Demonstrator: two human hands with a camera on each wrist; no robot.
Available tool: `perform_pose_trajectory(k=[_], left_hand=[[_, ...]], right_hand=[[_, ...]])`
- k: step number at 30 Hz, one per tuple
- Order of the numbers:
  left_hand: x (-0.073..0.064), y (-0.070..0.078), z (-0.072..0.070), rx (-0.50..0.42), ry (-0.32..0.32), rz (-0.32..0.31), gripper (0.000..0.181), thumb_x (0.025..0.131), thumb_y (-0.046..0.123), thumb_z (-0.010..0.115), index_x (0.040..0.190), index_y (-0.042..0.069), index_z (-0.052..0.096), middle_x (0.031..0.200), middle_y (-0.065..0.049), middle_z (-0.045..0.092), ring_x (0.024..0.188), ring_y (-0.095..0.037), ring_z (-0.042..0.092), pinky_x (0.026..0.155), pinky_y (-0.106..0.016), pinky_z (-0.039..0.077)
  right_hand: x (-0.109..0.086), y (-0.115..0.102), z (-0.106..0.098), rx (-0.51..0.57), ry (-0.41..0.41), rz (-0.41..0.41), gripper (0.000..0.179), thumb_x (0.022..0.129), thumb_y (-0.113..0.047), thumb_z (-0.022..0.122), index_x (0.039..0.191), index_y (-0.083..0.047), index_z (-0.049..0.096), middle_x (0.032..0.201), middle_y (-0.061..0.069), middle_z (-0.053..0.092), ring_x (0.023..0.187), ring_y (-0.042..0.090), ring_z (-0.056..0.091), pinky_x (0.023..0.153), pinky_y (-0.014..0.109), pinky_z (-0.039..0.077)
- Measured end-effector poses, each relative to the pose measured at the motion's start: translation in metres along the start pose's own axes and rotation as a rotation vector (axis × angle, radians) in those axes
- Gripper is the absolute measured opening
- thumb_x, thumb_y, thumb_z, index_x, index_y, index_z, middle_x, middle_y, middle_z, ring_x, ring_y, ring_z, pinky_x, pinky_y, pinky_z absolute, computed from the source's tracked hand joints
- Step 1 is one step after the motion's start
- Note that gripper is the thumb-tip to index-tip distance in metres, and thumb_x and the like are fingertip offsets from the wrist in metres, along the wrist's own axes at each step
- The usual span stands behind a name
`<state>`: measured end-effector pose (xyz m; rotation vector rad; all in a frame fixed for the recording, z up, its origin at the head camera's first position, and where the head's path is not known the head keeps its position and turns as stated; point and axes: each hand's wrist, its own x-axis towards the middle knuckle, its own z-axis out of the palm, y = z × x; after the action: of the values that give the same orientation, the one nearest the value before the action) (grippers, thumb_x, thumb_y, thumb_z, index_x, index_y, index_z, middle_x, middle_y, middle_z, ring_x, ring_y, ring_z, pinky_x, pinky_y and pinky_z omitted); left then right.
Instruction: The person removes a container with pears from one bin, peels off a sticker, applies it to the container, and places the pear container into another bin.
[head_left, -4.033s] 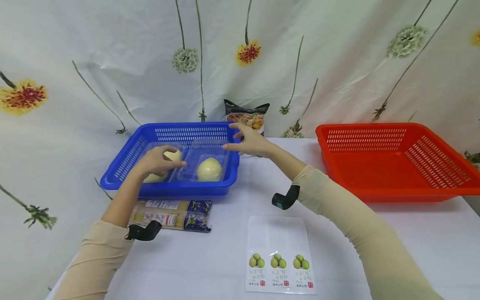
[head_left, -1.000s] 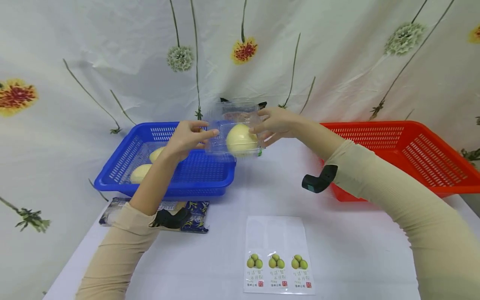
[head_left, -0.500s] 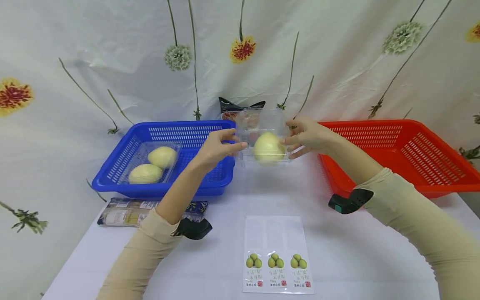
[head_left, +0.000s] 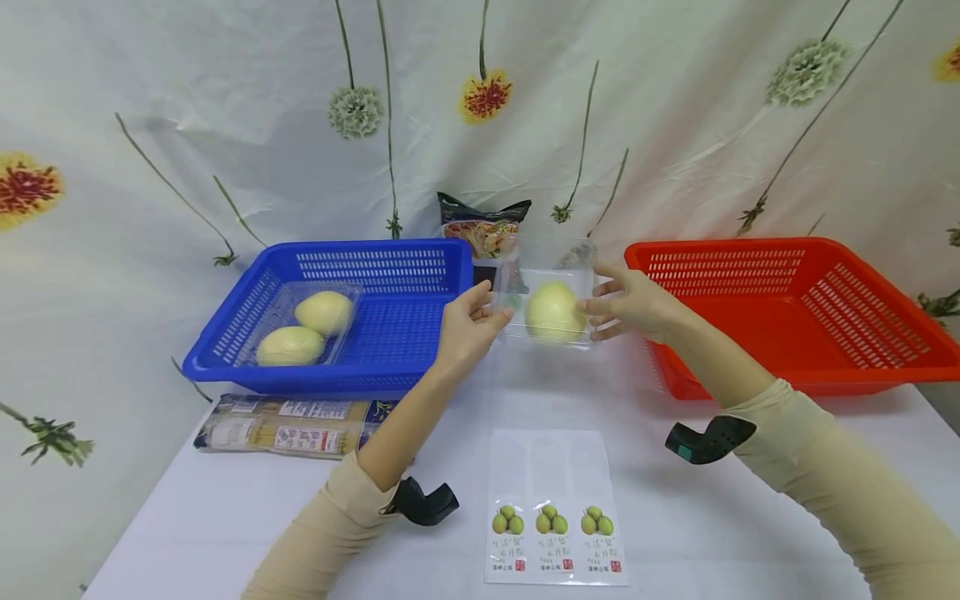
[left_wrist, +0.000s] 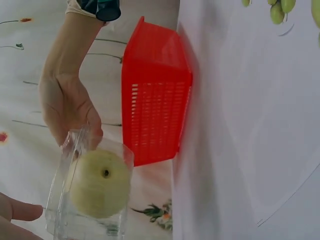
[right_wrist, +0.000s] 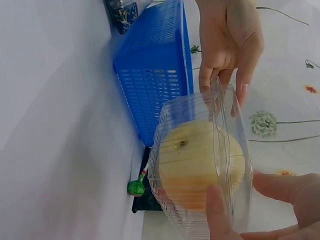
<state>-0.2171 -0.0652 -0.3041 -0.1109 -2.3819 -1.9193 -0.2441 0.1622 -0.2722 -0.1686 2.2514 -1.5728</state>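
Note:
A clear plastic clamshell box [head_left: 551,340] is held up above the table between the two baskets. Inside lies one round, pale yellow fruit [head_left: 553,310], pear-like, with a dark dimple visible in the left wrist view. My left hand [head_left: 467,332] pinches the box's left side. On the opposite side, the fingers and thumb of my right hand [head_left: 633,307] grip the box by its rim. From the right wrist view the lid appears closed along the seam. A similar box with two pale yellow fruits [head_left: 291,346] stays in the blue basket's left half.
The blue basket [head_left: 330,377] stands left, the red basket [head_left: 795,379] right. A noodle packet [head_left: 483,233] leans at the back cloth. A long pasta packet [head_left: 292,427] lies before the blue basket. A sticker sheet with green fruit prints [head_left: 557,508] lies in front.
Both hands reached over the blue basket, then lifted the box from its right half. They carried it rightward; in the last half second it moved slightly right and lower.

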Motion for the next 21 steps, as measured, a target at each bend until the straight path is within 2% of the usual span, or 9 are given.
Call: perform_pose_trajectory(k=[4, 9, 21], left_hand=[[-0.008, -0.009, 0.010, 0.033, 0.010, 0.010, 0.055, 0.086, 0.004, 0.064, 0.136, -0.005, 0.044, 0.139, -0.021, 0.046, 0.122, -0.035, 0.048, 0.100, -0.040, 0.043], [-0.016, -0.018, 0.018, 0.052, 0.008, -0.045, 0.056, 0.085, 0.006, 0.066, 0.136, -0.002, 0.046, 0.141, -0.019, 0.044, 0.126, -0.037, 0.045, 0.101, -0.041, 0.041], [-0.025, -0.039, 0.026, 0.126, -0.032, -0.061, 0.059, 0.083, 0.006, 0.066, 0.136, -0.007, 0.043, 0.139, -0.024, 0.044, 0.122, -0.043, 0.046, 0.100, -0.048, 0.041]], right_hand=[[-0.002, 0.011, 0.008, -0.057, 0.040, 0.010, 0.081, 0.092, -0.011, 0.060, 0.150, -0.002, 0.005, 0.142, 0.029, 0.026, 0.108, 0.041, 0.054, 0.080, 0.042, 0.054], [-0.004, 0.024, 0.017, -0.138, 0.035, 0.029, 0.078, 0.094, -0.011, 0.057, 0.149, 0.001, 0.003, 0.143, 0.031, 0.025, 0.109, 0.043, 0.055, 0.079, 0.040, 0.054], [0.000, 0.050, 0.030, -0.074, 0.020, 0.043, 0.075, 0.093, -0.005, 0.053, 0.147, 0.008, 0.002, 0.140, 0.035, 0.021, 0.103, 0.042, 0.053, 0.078, 0.042, 0.054]])
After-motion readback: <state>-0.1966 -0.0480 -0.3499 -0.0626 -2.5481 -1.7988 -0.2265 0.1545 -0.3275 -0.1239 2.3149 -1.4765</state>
